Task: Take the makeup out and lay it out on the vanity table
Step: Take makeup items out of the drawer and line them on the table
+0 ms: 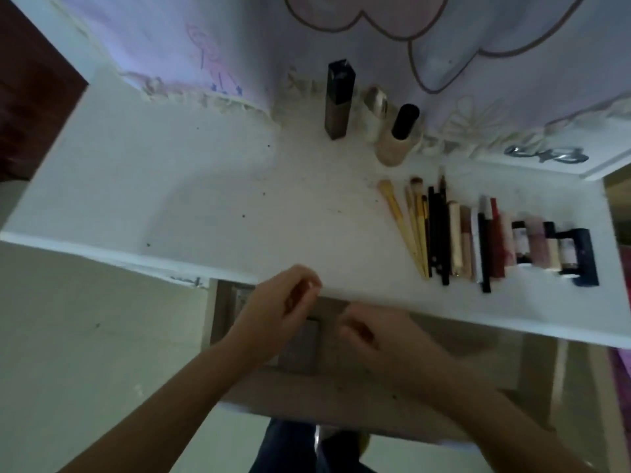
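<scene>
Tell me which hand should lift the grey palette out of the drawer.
Left, probably. The left hand hovers right above the grey palette in the open drawer; the right hand sits further to its side.

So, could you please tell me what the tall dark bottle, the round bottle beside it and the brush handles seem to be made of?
The tall dark bottle looks like smoked glass or plastic with a glossy black cap that catches light. The round bottle seems clear glass holding beige liquid, under a shiny black cap. The brush handles look like gold-toned wood or plastic; blur leaves that open.
</scene>
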Demonstrator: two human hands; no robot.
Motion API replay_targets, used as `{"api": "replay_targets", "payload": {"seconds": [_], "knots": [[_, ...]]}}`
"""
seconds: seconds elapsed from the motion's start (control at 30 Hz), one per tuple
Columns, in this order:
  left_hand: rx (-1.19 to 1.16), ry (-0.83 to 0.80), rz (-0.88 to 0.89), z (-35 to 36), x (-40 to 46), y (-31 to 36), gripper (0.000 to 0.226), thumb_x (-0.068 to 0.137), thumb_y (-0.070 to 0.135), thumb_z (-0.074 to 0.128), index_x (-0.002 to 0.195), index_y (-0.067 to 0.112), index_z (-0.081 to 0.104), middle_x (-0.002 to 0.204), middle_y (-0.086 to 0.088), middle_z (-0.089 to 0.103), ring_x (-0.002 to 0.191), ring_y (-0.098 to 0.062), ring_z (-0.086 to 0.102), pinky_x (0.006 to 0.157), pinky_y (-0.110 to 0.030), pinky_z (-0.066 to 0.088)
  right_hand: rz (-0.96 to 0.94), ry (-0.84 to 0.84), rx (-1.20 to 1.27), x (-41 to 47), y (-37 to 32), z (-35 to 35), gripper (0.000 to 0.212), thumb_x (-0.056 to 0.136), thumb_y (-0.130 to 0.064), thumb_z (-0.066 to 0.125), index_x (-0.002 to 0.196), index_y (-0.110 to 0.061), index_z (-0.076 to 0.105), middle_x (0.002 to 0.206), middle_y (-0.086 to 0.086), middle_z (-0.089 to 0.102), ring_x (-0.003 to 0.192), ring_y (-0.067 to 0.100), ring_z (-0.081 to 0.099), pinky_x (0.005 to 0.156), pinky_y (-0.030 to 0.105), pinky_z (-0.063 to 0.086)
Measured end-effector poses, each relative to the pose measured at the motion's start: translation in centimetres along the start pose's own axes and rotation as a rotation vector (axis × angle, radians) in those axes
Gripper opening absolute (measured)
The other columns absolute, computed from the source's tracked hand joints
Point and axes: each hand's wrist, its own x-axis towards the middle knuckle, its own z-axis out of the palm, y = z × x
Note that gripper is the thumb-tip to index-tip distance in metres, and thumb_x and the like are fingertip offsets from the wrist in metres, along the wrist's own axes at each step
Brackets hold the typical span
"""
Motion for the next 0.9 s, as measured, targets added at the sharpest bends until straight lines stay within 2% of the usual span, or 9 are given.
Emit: {"api": "replay_targets", "payload": {"seconds": [0.07, 0.13, 0.2, 0.3, 0.37, 0.53, 0.63, 0.8, 0.9], "knots": [[0.109, -0.17, -0.14, 2.1, -3.3, -2.7, 0.035, 0.087, 0.044, 0.037, 0.096, 0.021, 0.062, 0.083, 0.002, 0.063, 0.073, -0.008, 0.057, 0.066, -0.023, 0.046, 0.131, -0.102, -0.077, -0.8, 4.7, 5.4, 0.025, 0.099, -0.028, 0.042, 0.114, -0.016, 0.057, 0.112, 0.002, 0.06, 0.097, 0.016, 0.056, 0.086, 0.03, 0.047], [0.288, -0.295, -0.21, 4.2, -4.2, -5.8, 0.032, 0.093, 0.035, 0.043, 0.113, 0.016, 0.061, 0.108, -0.003, 0.062, 0.096, -0.017, 0.058, 0.081, -0.029, 0.045, 0.24, 0.0, -0.066, 0.0, 8.0, 7.3, 0.039, 0.097, -0.019, 0.042, 0.136, -0.017, 0.045, 0.138, 0.008, 0.044, 0.123, 0.025, 0.046, 0.099, 0.033, 0.038], [0.44, -0.326, -0.173, 5.9, -3.6, -8.6, 0.035, 0.094, 0.021, 0.048, 0.129, 0.014, 0.051, 0.128, -0.008, 0.053, 0.115, -0.025, 0.051, 0.094, -0.034, 0.043, 0.243, 0.115, -0.059, 1.9, 10.5, 7.6, 0.048, 0.096, -0.012, 0.044, 0.143, -0.021, 0.037, 0.147, 0.007, 0.033, 0.132, 0.027, 0.036, 0.106, 0.034, 0.033], [0.694, -0.403, -0.199, 8.0, -2.3, -11.1, 0.047, 0.092, 0.017, 0.048, 0.139, 0.014, 0.038, 0.138, -0.012, 0.044, 0.12, -0.031, 0.046, 0.098, -0.038, 0.04, 0.304, 0.128, -0.261, 5.0, 13.0, 8.3, 0.054, 0.096, -0.02, 0.045, 0.147, -0.023, 0.027, 0.149, 0.009, 0.03, 0.133, 0.029, 0.033, 0.103, 0.037, 0.036], [0.814, -0.428, -0.245, 9.1, -2.2, -11.4, 0.044, 0.092, 0.016, 0.047, 0.136, 0.015, 0.041, 0.137, -0.012, 0.044, 0.12, -0.031, 0.046, 0.099, -0.038, 0.037, 0.386, 0.132, -0.32, 6.1, 13.5, 9.3, 0.053, 0.095, -0.028, 0.045, 0.145, -0.023, 0.025, 0.145, 0.01, 0.034, 0.127, 0.031, 0.038, 0.1, 0.042, 0.04], [0.934, -0.414, -0.285, 10.6, -2.3, -11.3, 0.039, 0.096, 0.028, 0.041, 0.131, 0.012, 0.046, 0.14, -0.015, 0.035, 0.127, -0.033, 0.035, 0.105, -0.042, 0.031, 0.393, 0.055, -0.361, 5.8, 13.0, 11.3, 0.037, 0.095, -0.023, 0.042, 0.131, -0.022, 0.045, 0.128, 0.01, 0.051, 0.111, 0.028, 0.052, 0.093, 0.041, 0.046], [0.864, -0.479, -0.312, 9.4, -2.2, -11.0, 0.037, 0.093, 0.023, 0.046, 0.13, 0.015, 0.048, 0.138, -0.016, 0.038, 0.124, -0.034, 0.038, 0.098, -0.041, 0.038, 0.359, -0.015, -0.329, 4.0, 11.8, 11.2, 0.035, 0.097, -0.027, 0.043, 0.131, -0.021, 0.048, 0.128, 0.008, 0.056, 0.111, 0.027, 0.057, 0.091, 0.036, 0.048], [0.369, -0.557, -0.25, 5.2, -4.6, -7.1, 0.012, 0.095, 0.025, 0.05, 0.104, 0.023, 0.058, 0.11, -0.002, 0.064, 0.111, -0.027, 0.057, 0.084, -0.022, 0.048, 0.167, -0.259, -0.305, -0.8, 4.2, 5.0, 0.037, 0.097, -0.04, 0.042, 0.126, -0.016, 0.042, 0.116, 0.008, 0.06, 0.101, 0.028, 0.06, 0.074, 0.03, 0.043], [0.287, -0.497, -0.142, 1.4, -4.4, -4.5, 0.007, 0.092, 0.028, 0.054, 0.098, 0.032, 0.054, 0.107, -0.001, 0.064, 0.101, -0.019, 0.06, 0.089, -0.037, 0.05, 0.123, -0.183, -0.179, -2.2, 0.2, -0.6, 0.032, 0.098, -0.039, 0.041, 0.124, -0.021, 0.039, 0.098, 0.0, 0.058, 0.088, 0.021, 0.06, 0.076, 0.033, 0.049]]}}
